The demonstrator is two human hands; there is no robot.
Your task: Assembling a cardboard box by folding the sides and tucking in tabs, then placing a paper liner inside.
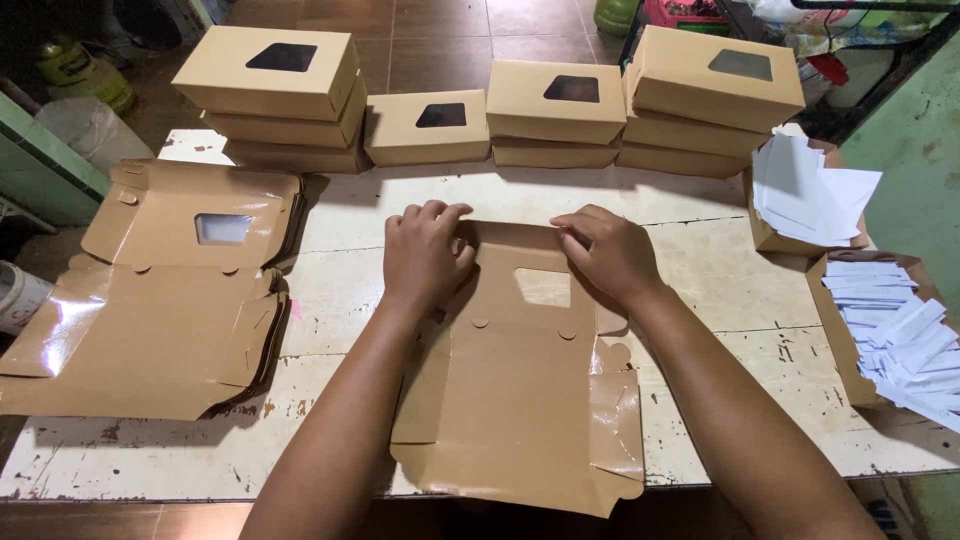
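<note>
pressing down on the far edge of a flat, unfolded brown cardboard box blank (520, 400) lying at the middle of the worn white tabletop (700, 300), near edge of blank overhanging the tabletop's front. left hand (425, 255) curled, fingers bent over the blank's upper left flap, fingertips gripping the fold line. right hand (605, 250) likewise curled, fingers pinching the upper right part of the same flap, thumb hidden underneath. both hands closed on the blank, just beside one another, small gap between. clear window cutout (543, 288) in the blank sitting just below and between the hands. glossy inner lining visible on the blank's lower right flaps. stack of further flat blanks (150, 320) lying to the left, well apart from the left hand, top one showing its own window. along the far edge of the tabletop, assembled window boxes: stack of three at far left (270, 95), single box (428, 128), stack of two (556, 110), stack of three at far right (712, 100). at the right side, open cardboard tray (770, 235) holding white paper sheets (805, 195); nearer, second tray (835, 340) filled with narrow white paper sleeves (900, 335). brown tiled floor (440, 40) beyond the tabletop.
</note>
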